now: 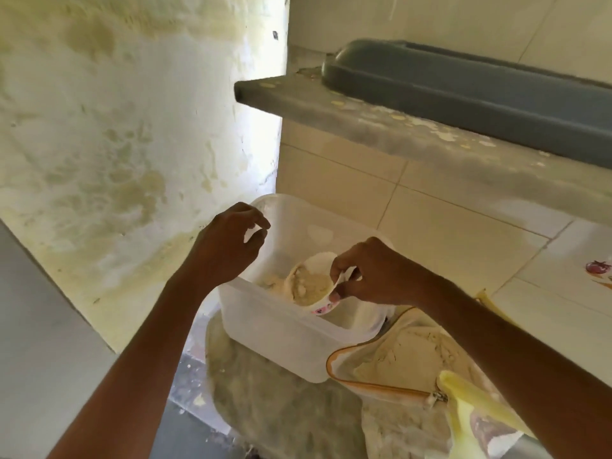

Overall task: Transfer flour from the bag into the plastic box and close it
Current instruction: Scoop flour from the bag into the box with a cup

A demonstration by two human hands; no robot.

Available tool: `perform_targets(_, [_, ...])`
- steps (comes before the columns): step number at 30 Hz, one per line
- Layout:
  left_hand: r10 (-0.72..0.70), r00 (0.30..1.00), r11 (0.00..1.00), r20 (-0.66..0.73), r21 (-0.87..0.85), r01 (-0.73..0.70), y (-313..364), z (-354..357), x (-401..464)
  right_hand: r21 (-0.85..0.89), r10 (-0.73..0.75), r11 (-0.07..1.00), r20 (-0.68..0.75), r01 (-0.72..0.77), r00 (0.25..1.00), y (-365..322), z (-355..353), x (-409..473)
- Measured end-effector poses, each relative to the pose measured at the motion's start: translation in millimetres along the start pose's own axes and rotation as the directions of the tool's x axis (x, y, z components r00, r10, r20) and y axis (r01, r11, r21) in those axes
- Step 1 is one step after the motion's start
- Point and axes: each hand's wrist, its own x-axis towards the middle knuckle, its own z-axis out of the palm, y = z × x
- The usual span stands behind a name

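Note:
A clear plastic box (271, 329) stands open on a grey stool, with a little flour at its bottom. My right hand (374, 273) grips a small white cup (314, 286) full of flour by its handle, tilted over the box's inside. My left hand (228, 243) hovers at the box's left rim, fingers loosely curled, thumb and forefinger nearly touching, with nothing seen in it. To the right of the box, the flour bag (407, 356) lies open with an orange-edged mouth and a heap of flour showing inside.
A grey stone counter (397, 127) juts out above and behind, with a dark blue-grey lid-like tray (480, 91) lying on it. A stained wall (116, 144) stands close on the left. Tiled wall is behind the box. Yellow plastic (470, 412) drapes at the lower right.

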Motion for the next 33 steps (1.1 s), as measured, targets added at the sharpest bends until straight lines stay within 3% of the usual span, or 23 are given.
perform_targets(2, [-0.015, 1.000, 0.999, 0.002, 0.039, 0.015, 3.2, 0.0, -1.4, -0.137, -0.018, 0.990, 0.142, 0.038, 0.990, -4.5, 6.3, 11.4])
perform_targets(4, [-0.019, 1.000, 0.995, 0.008, 0.100, 0.018, 7.1, 2.0, -2.3, -0.231, -0.006, 0.972, 0.143, 0.039, 0.990, -3.7, 5.9, 23.7])
perform_targets(6, [-0.018, 1.000, 0.992, 0.007, 0.128, 0.017, 7.6, 2.2, -1.5, -0.208, 0.012, 0.978, 0.071, 0.003, 0.997, -1.5, 4.4, 38.9])
perform_targets(10, [-0.030, 1.000, 0.994, -0.010, 0.104, 0.031, 6.7, 2.0, -1.7, -0.213, 0.077, 0.977, 0.227, -0.028, 0.971, -9.3, 8.1, 53.3])
perform_targets(13, [-0.030, 1.000, 0.994, -0.009, 0.109, 0.030, 7.0, 1.8, -1.7, -0.236, 0.094, 0.970, 0.177, -0.051, 0.980, -11.7, 9.1, 60.5])
perform_targets(21, [-0.043, 0.999, 0.995, 0.029, 0.092, 0.040, 11.8, -2.4, -2.9, -0.215, 0.171, 0.969, 0.230, -0.122, 0.958, -28.7, 10.6, 60.1])
perform_targets(28, [-0.037, 0.999, 0.994, 0.021, 0.100, 0.035, 12.2, -2.7, -3.8, -0.379, 0.173, 0.923, 0.264, -0.063, 0.949, -52.2, 0.5, 48.3])
perform_targets(31, [-0.032, 0.999, 0.993, 0.022, 0.112, 0.029, 13.2, -2.7, -4.1, -0.409, 0.093, 0.912, 0.172, -0.014, 0.981, -59.2, -5.5, 50.0])
perform_targets(33, [-0.033, 0.999, 0.992, 0.015, 0.118, 0.031, 12.8, -3.4, -4.7, -0.485, 0.075, 0.874, 0.202, 0.033, 0.977, -64.6, -8.6, 50.9])
